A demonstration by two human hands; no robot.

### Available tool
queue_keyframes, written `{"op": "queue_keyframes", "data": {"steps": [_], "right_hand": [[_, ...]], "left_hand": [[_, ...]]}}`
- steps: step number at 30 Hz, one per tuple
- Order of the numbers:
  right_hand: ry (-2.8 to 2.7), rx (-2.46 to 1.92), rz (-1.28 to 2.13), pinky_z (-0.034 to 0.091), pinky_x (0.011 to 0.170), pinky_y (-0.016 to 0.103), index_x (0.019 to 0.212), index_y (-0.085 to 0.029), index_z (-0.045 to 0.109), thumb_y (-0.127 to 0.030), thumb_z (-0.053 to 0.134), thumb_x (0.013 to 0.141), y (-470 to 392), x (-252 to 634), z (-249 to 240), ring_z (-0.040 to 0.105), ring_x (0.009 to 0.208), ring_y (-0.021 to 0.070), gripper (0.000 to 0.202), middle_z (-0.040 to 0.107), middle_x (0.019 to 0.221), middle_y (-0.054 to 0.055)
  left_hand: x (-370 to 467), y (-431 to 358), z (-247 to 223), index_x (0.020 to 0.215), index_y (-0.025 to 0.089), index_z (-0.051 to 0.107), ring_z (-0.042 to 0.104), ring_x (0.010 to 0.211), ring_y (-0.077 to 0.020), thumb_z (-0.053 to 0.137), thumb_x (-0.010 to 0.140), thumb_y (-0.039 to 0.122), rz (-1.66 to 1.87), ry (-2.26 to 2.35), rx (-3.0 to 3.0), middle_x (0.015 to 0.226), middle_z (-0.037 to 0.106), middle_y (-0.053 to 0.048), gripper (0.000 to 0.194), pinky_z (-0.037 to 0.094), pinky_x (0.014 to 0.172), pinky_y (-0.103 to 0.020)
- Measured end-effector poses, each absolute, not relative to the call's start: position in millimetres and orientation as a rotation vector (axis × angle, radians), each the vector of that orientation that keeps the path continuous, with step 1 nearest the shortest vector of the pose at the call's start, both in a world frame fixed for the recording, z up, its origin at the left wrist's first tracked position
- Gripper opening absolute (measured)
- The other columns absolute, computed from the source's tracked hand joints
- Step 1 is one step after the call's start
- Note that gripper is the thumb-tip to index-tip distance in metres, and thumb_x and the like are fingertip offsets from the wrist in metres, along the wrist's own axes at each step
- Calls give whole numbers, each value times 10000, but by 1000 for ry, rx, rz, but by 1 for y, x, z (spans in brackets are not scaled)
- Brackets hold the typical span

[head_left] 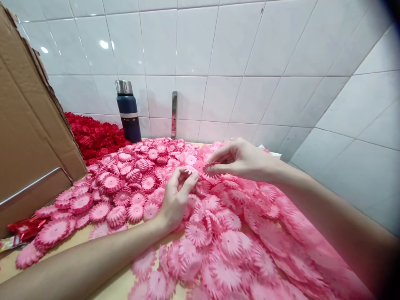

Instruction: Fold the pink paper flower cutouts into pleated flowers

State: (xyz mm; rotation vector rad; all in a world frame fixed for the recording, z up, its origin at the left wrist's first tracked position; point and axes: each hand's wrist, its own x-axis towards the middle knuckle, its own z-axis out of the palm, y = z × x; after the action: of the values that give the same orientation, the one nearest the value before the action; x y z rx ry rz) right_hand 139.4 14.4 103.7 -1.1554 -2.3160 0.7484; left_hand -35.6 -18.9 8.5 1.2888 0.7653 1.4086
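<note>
My left hand (179, 193) is closed, thumb against fingers, on a pale pink flower-shaped petal disc (191, 170). Just to its right, my right hand (237, 160) pinches a darker-edged pink petal disc (212, 170) between thumb and fingers. The two hands are close together above the middle of a wide heap of scalloped pink discs (231, 243). On the left side, the discs sit in thicker stacks with deep pink edges (112, 182). To the right, the discs look thinner, looser and partly see-through.
A dark blue bottle (129, 118) with a metal cap stands by the tiled wall (195, 46). Behind the cardboard box (34, 108) on the left lies a pile of red pieces (93, 135). Upright at the wall is a metal strip (174, 114). A red wrapper (28, 228) lies at lower left.
</note>
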Motion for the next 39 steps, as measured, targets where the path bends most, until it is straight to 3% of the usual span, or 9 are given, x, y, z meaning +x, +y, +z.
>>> {"op": "queue_keyframes", "data": {"steps": [5, 8, 14, 19, 22, 34, 39], "right_hand": [[-2340, -1185, 671, 260, 403, 250, 695, -160, 745, -347, 688, 726, 9, 132, 104, 363, 473, 85, 198, 554, 521, -1], [-2314, -1205, 665, 210, 388, 249, 642, -149, 725, -369, 705, 711, 7, 129, 103, 315, 448, 72, 231, 492, 481, -16], [-2291, -1163, 724, 228, 401, 242, 650, -139, 724, -381, 717, 705, 9, 129, 101, 350, 458, 70, 248, 503, 497, -14], [-2309, -977, 1044, 365, 497, 258, 838, -123, 742, -408, 690, 741, 17, 138, 98, 482, 575, 107, 306, 637, 691, 43], [-2250, -990, 1109, 418, 554, 279, 836, -108, 736, -392, 710, 722, 19, 141, 97, 544, 636, 135, 306, 669, 740, 70], [-2255, -1097, 975, 323, 448, 234, 690, -129, 681, -392, 787, 618, 15, 135, 94, 469, 515, 88, 293, 589, 574, 0], [-2318, -1041, 1041, 442, 565, 262, 883, -127, 708, -380, 734, 698, 18, 138, 95, 600, 669, 142, 315, 687, 763, 57]], "left_hand": [[-34, -17, 8, 989, 222, 453, 549, 806, -120, 629, 831, 353, 1529, 811, 1289, 855, 553, 10, 270, 448, 767, -250], [-34, -16, 8, 988, 223, 464, 550, 823, -123, 651, 818, 328, 1597, 815, 1350, 826, 567, 15, 273, 440, 773, -241], [-35, -13, 4, 839, 161, 623, 568, 806, -145, 630, 830, 301, 1456, 779, 1528, 835, 626, -32, 140, 450, 767, -260], [-35, -11, 2, 807, 171, 590, 527, 737, -123, 582, 860, 266, 1495, 842, 1507, 777, 581, -7, 110, 426, 706, -237], [-34, -11, 4, 807, 174, 549, 521, 743, -118, 613, 835, 241, 1532, 858, 1492, 786, 553, 0, 97, 423, 708, -230], [-33, -11, 5, 838, 172, 561, 583, 810, -137, 640, 807, 215, 1539, 837, 1505, 847, 607, -21, 95, 467, 762, -247], [-33, -12, 5, 930, 173, 590, 600, 868, -153, 630, 814, 198, 1488, 848, 1524, 905, 638, -38, 126, 474, 812, -274]]}}
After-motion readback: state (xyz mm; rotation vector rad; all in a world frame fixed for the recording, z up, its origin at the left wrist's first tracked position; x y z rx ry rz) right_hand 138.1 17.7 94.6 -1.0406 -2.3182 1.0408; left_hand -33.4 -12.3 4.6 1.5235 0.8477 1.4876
